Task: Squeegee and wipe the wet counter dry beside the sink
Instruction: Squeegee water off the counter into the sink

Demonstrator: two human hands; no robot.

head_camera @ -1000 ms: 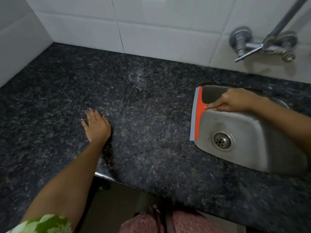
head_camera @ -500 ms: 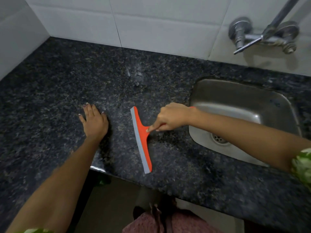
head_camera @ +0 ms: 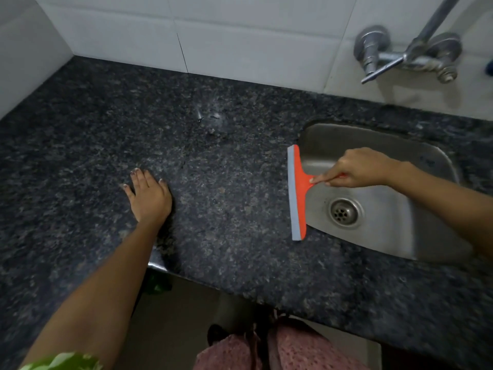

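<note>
We have the squeegee (head_camera: 297, 192) at the sink's (head_camera: 437, 156) left rim, its blade lying along the counter (head_camera: 240, 222) edge where the granite meets the steel, with the handle reaching out over the basin. Our right hand (head_camera: 360, 168) grips that handle, fingers curled around it and the forefinger stretched along the orange stem toward the blade. Our left hand (head_camera: 149, 194) rests flat on the counter toward its left part, fingers straight and only slightly spread, holding nothing.

As we judge it, a stroke is ending at the sink, so the strip between our left hand and the basin looks largely cleared. A pale wet patch (head_camera: 210, 117) with small glinting drops remains toward the back edge of the counter, near the tiled wall (head_camera: 240, 44). The far left part and the front edge show no obvious pools, though the speckle hides thin films, so we cannot tell. No cloth is in view, so the wiping seems not yet begun.

The counter is dark polished granite, flecked grey and black, with a rounded front edge. The squeegee is a flat T shape, orange plastic with a grey rubber strip. The sink is brushed stainless steel, round-cornered, with a perforated drain (head_camera: 344, 213). A chrome tap (head_camera: 405, 56) is mounted on the glossy white tiles above it.
</note>
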